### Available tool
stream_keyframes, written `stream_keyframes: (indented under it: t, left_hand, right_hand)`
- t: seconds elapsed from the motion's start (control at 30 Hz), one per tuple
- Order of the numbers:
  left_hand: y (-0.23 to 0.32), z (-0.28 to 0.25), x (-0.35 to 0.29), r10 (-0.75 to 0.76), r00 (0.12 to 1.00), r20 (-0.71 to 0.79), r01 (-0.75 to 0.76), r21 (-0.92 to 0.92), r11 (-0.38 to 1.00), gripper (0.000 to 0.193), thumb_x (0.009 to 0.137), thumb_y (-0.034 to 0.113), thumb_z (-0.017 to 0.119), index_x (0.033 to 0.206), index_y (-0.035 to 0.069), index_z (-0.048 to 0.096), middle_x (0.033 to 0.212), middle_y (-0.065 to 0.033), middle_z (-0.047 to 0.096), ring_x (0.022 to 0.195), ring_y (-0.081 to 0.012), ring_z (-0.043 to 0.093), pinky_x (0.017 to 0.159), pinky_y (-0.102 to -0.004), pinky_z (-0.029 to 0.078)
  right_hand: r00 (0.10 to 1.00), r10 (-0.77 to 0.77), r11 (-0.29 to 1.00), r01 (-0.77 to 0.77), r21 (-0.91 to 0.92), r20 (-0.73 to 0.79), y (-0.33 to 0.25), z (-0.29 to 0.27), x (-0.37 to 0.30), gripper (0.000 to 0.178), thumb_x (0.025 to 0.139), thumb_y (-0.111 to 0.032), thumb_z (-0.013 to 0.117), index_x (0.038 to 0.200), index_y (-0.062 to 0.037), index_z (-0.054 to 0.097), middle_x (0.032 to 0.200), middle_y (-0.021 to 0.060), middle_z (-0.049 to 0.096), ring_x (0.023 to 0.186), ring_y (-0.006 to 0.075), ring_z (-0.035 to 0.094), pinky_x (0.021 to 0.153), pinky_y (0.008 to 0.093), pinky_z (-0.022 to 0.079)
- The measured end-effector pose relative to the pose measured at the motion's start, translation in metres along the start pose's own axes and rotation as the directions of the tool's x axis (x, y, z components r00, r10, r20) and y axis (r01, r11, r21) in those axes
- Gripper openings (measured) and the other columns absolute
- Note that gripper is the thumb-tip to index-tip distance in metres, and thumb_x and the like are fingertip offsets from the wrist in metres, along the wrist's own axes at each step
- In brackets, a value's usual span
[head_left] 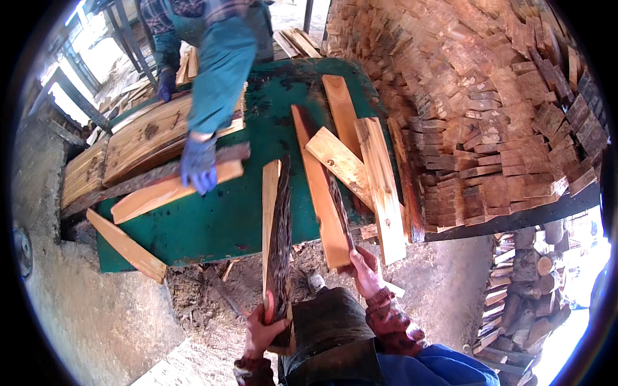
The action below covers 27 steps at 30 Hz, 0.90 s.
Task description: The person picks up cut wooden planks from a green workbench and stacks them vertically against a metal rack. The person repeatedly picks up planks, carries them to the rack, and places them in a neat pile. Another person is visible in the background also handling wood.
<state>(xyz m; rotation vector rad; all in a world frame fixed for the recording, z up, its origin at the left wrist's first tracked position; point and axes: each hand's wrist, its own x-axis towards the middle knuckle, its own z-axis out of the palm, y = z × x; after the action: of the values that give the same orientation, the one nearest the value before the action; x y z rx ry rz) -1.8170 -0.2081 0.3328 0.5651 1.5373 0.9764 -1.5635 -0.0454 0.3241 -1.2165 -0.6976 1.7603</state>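
My left hand (261, 331) grips the near end of a long wood slab with dark bark (279, 219), which points away from me past the green table's near edge. My right hand (365, 271) is closed on the near end of a bark-edged plank (317, 193) lying on the table. Just right of it, a short board (338, 161) lies slantwise, partly under a pale knotty board (381, 193). Behind them rests another board (341, 106).
A co-worker's blue-gloved hand (198, 166) is over a board (170, 196) on the green table (187, 235). Wide timber (145, 132) lies at the left. A high stack of split wood (476, 122) rises at the right. One board (129, 246) overhangs the table's near left edge.
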Motion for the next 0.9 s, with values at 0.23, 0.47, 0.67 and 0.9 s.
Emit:
stream_keyframes:
  t: [0.23,0.47,0.67,0.9]
  left_hand:
    - [0.01,-0.016,-0.08,-0.057,0.998,-0.035,0.058,0.036,0.998,0.064,0.065,0.015,0.088,0.119,-0.003,0.059,0.095,-0.0056,0.067,0.088,-0.012,0.061,0.078,-0.0302,0.052]
    - [0.019,-0.034,-0.089,0.157,0.981,0.116,-0.181,0.239,0.954,0.066,0.066,0.02,0.089,0.12,-0.001,0.059,0.099,-0.0089,0.068,0.093,-0.0138,0.061,0.082,-0.032,0.051]
    - [-0.013,-0.074,-0.091,0.215,0.976,0.031,-0.183,-0.417,0.89,0.088,0.059,0.02,0.095,0.131,-0.003,0.049,0.101,-0.0046,0.065,0.089,-0.0137,0.058,0.08,-0.0298,0.049]
    - [-0.04,-0.148,-0.098,0.242,0.905,-0.351,-0.392,-0.462,0.796,0.064,0.063,0.018,0.093,0.112,0.0,0.056,0.094,-0.0066,0.066,0.078,-0.0148,0.064,0.069,-0.0277,0.052]
  right_hand:
    - [0.902,0.367,0.904,-0.289,-0.314,0.228,0.042,-0.019,-0.04,0.064,0.094,-0.028,0.065,0.142,0.0049,0.037,0.116,0.0155,0.063,0.104,0.0254,0.064,0.087,0.0364,0.054]
    - [0.895,-0.057,0.991,-0.002,0.131,0.443,0.043,0.106,-0.076,0.06,0.083,-0.017,0.077,0.133,0.0015,0.05,0.119,0.0079,0.064,0.107,0.0202,0.061,0.095,0.0363,0.048]
    - [0.865,0.108,0.994,-0.092,-0.058,0.489,0.033,0.209,-0.101,0.053,0.078,0.002,0.077,0.122,-0.0019,0.047,0.103,0.007,0.064,0.085,0.0179,0.064,0.075,0.0314,0.055]
    - [0.576,0.04,0.675,0.587,-0.447,0.817,0.111,0.321,-0.122,0.06,0.079,-0.031,0.08,0.117,0.0029,0.046,0.095,0.0217,0.059,0.089,0.0335,0.063,0.076,0.0442,0.05]
